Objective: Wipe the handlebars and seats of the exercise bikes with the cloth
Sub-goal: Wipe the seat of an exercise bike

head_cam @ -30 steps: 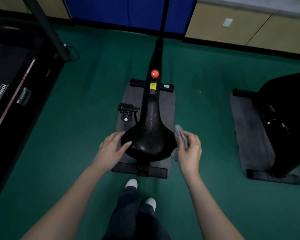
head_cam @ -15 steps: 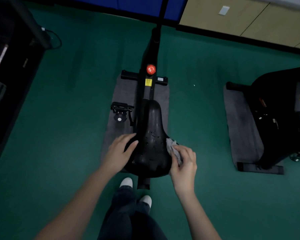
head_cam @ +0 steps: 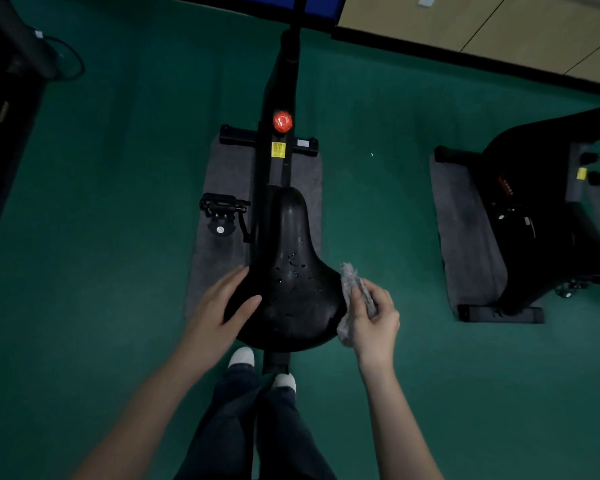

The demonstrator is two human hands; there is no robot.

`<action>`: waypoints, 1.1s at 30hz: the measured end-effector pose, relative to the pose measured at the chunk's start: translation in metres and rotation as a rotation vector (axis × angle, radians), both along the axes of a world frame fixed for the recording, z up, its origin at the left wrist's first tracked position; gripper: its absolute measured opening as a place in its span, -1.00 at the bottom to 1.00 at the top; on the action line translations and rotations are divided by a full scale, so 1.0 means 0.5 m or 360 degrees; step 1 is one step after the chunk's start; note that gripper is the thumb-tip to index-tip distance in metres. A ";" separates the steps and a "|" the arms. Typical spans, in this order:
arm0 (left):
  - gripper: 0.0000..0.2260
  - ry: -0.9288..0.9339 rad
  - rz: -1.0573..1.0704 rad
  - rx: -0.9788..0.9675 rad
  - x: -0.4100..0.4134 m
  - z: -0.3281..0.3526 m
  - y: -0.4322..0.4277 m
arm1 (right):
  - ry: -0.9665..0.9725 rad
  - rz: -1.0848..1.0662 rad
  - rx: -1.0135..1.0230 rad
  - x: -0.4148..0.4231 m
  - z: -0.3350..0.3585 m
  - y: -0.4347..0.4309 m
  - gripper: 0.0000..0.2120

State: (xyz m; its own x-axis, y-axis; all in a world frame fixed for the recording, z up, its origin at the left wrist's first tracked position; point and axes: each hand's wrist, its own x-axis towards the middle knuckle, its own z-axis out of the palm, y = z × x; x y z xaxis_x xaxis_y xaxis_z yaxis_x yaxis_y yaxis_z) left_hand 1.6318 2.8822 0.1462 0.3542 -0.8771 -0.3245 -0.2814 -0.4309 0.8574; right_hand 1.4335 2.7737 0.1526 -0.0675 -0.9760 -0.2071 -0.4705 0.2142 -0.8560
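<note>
A black bike seat (head_cam: 291, 271) with small drops on its top lies right below me, its narrow nose pointing away. My left hand (head_cam: 219, 306) rests on the seat's left side, fingers straight, thumb on the top. My right hand (head_cam: 373, 317) grips a crumpled grey cloth (head_cam: 352, 289) against the seat's right edge. The bike's frame (head_cam: 279, 109) with a red knob (head_cam: 282, 121) runs away from me. Its handlebars are out of view.
The bike stands on a grey mat (head_cam: 219, 188) on green floor, a pedal (head_cam: 222, 211) sticking out to the left. A second black bike (head_cam: 534, 209) on its own mat stands at the right. A dark treadmill (head_cam: 4, 98) fills the left edge. My feet (head_cam: 243, 356) are just behind the seat.
My right hand with the cloth has slid along the seat's right edge, forward and then back towards the rear. My left hand has stayed on the seat's left side. The view has tilted further down.
</note>
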 end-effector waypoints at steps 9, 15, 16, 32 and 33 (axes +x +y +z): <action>0.02 -0.0061 -0.0013 -0.0004 -0.020 -0.031 0.026 | 0.0090 0.0174 0.0186 0.007 -0.008 -0.074 -0.87; 0.11 -0.0106 0.0124 -0.0071 -0.044 -0.033 0.037 | 0.0302 0.0828 -0.0780 0.032 0.012 0.047 -0.75; 0.13 -0.0128 0.0154 -0.0082 -0.047 -0.035 0.037 | 0.0300 0.0890 -0.0800 0.023 0.011 0.047 -0.74; 0.09 -0.0149 0.0344 -0.0114 -0.061 -0.048 0.035 | 0.0381 0.1384 -0.0994 0.050 0.018 -0.008 -0.71; 0.10 -0.0143 0.0332 -0.0121 -0.060 -0.049 0.037 | 0.0382 0.1297 -0.0951 0.053 0.020 -0.023 -0.73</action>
